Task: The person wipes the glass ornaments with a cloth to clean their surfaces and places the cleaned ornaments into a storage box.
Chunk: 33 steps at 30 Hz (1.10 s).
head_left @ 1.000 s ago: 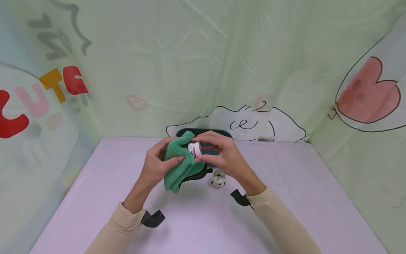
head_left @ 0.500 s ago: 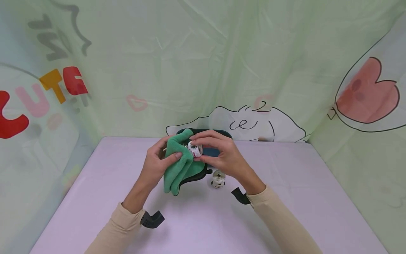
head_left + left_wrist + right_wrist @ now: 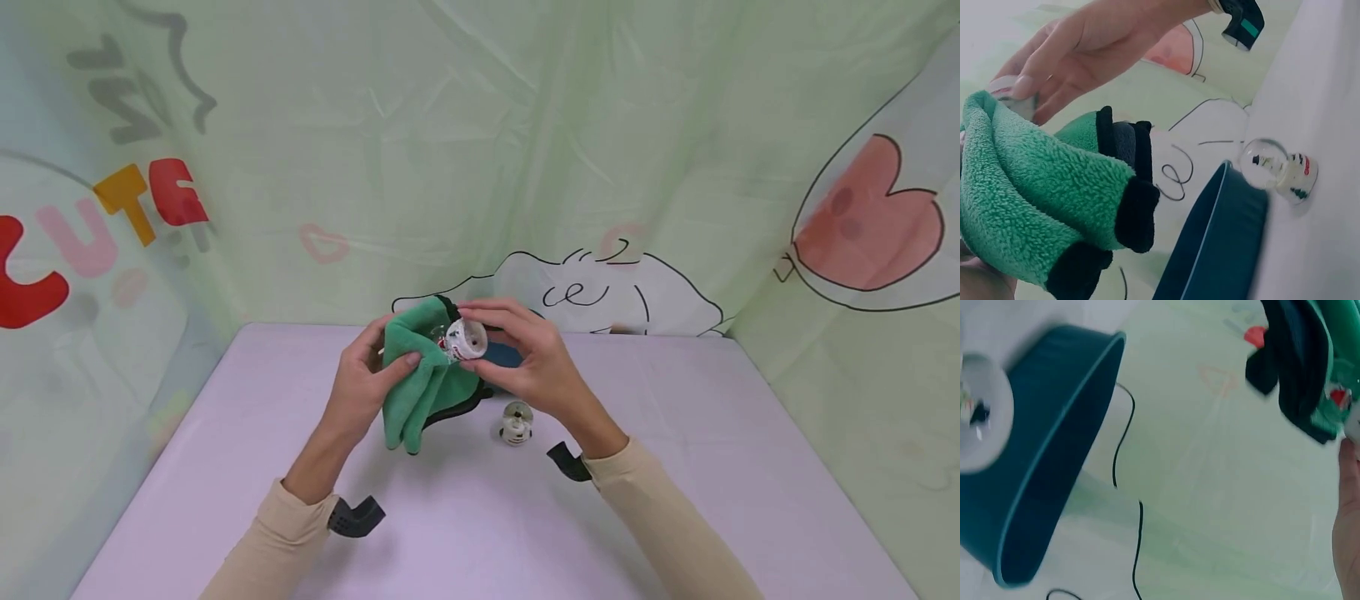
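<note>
My left hand (image 3: 351, 387) grips a fluffy green cloth (image 3: 405, 408) with black edging, its thumb pressed on the near side. My right hand (image 3: 534, 354) pinches the white base of a small snow globe (image 3: 467, 340) between thumb and fingers. The globe's clear dome, with something red inside, points into the cloth; in the right wrist view the dome (image 3: 1339, 397) lies against the green fabric. A second snow globe (image 3: 517, 423) stands upright on the table below my right hand. Its snowman figure and printed white base (image 3: 1300, 178) show in the left wrist view.
Behind the hands stands a dark teal bin (image 3: 502, 355), partly hidden in the head view; its rim (image 3: 1054, 434) shows in the right wrist view. A pale lilac table (image 3: 637, 400) lies below, and a printed light green curtain (image 3: 465, 150) hangs behind it.
The held snow globe has turned so that the underside of its base faces the head camera. The cloth and left hand have shifted slightly up and left; the standing globe has stayed put.
</note>
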{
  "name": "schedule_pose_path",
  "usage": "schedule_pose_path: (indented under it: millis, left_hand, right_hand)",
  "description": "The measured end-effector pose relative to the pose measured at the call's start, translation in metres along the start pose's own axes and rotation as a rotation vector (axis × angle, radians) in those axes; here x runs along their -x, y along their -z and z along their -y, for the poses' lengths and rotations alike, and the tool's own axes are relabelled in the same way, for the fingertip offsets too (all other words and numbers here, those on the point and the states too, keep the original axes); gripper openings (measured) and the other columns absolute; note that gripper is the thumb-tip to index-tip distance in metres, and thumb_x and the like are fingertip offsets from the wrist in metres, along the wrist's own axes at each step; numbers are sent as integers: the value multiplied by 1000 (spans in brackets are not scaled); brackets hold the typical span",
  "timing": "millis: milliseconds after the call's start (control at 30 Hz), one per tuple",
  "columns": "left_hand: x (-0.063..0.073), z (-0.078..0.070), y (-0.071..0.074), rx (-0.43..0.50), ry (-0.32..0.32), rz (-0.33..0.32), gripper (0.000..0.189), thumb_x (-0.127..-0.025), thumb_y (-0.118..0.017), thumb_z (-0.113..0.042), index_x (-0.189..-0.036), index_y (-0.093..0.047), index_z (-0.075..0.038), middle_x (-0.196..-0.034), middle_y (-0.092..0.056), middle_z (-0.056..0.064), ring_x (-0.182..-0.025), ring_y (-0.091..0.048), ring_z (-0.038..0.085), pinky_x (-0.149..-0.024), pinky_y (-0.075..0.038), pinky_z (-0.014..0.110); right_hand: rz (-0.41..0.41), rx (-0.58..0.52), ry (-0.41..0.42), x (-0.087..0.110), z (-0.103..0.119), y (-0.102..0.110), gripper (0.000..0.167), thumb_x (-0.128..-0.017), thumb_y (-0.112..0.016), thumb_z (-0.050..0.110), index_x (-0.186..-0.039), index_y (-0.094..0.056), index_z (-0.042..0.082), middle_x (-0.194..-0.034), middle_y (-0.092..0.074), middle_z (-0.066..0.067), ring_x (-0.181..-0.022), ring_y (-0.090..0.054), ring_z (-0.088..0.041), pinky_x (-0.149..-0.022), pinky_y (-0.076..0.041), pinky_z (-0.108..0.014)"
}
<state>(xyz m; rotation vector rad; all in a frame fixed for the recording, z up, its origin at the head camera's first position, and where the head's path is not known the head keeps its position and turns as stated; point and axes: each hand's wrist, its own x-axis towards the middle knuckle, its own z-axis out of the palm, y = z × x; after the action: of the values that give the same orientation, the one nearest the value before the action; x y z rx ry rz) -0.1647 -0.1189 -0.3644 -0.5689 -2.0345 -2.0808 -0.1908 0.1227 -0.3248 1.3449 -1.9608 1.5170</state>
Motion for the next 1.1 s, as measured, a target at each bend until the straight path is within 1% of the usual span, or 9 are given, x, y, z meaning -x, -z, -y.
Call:
schedule_pose_path:
  millis: [100, 200, 267, 367, 533, 667, 767, 933, 1100]
  left_hand:
    - [1, 1, -4, 45, 10, 17, 53, -96, -69, -5, -146, -51, -9, -132, -56, 11, -111, -64, 22, -92, -56, 29]
    - [2, 1, -7, 94, 5, 15, 53, -96, -68, -3, -146, -50, -7, -131, -56, 11, -111, -64, 20, -92, -56, 29]
    - [2, 1, -10, 123, -4, 4, 52, -96, -67, -2, -145, -51, -6, -130, -56, 11, -111, -64, 19, -93, -56, 28]
    - [1, 1, -12, 141, -7, -9, 52, -96, -67, -2, -145, -51, -6, -129, -57, 10, -110, -64, 19, -93, -56, 28]
    - [1, 2, -14, 153, 11, -18, 51, -96, -67, -3, -145, -51, -6, -128, -57, 11, -111, -63, 19, -93, -55, 27]
    - [1, 4, -10, 144, 44, -28, 52, -96, -68, -5, -145, -50, -7, -129, -57, 11, -114, -63, 20, -94, -56, 28]
    - [0, 4, -4, 137, 58, -62, 52, -96, -69, -4, -145, -51, -10, -129, -58, 10, -115, -64, 21, -93, -56, 29]
    - [-3, -1, 4, 131, 31, -115, 54, -95, -69, -1, -145, -52, -9, -128, -60, 9, -114, -64, 22, -93, -56, 28]
    - [-4, -4, 1, 127, -6, -114, 57, -94, -69, 2, -146, -50, -9, -132, -58, 9, -116, -64, 23, -92, -57, 29]
  right_hand:
    - [-43, -56, -49, 1, -1, -7, 67, -76, -81, -14, -137, -57, -2, -139, -56, -15, -127, -58, -28, -98, -54, -39]
    - [-75, -81, -103, 2, -2, -13, 64, -78, -81, -13, -136, -58, -1, -133, -60, -15, -123, -61, -26, -98, -55, -39]
    - [-77, -51, -128, 4, -3, -15, 58, -78, -82, -10, -131, -61, 1, -127, -63, -13, -118, -63, -23, -97, -55, -37]
    - [-48, 22, -138, 6, -5, -17, 52, -78, -85, -3, -126, -66, 3, -123, -66, -10, -116, -63, -21, -100, -53, -37]
    - [-17, 111, -113, 7, -7, -16, 52, -80, -86, 5, -128, -66, 3, -125, -68, -9, -121, -60, -20, -106, -48, -36]
    - [-36, 115, -101, 6, -6, -12, 47, -79, -87, 4, -122, -68, 6, -117, -68, -7, -112, -63, -20, -99, -53, -34]
    - [-45, 134, -129, 5, -3, -8, 41, -78, -86, 2, -115, -69, 8, -112, -66, -4, -105, -64, -18, -91, -58, -33]
    - [-1, 287, -231, 2, 5, -4, 33, -78, -85, 5, -108, -70, 11, -107, -61, 0, -98, -63, -15, -82, -60, -29]
    - [84, 480, -255, -2, 11, -5, 34, -81, -83, 11, -111, -70, 8, -108, -65, -1, -96, -61, -16, -76, -57, -28]
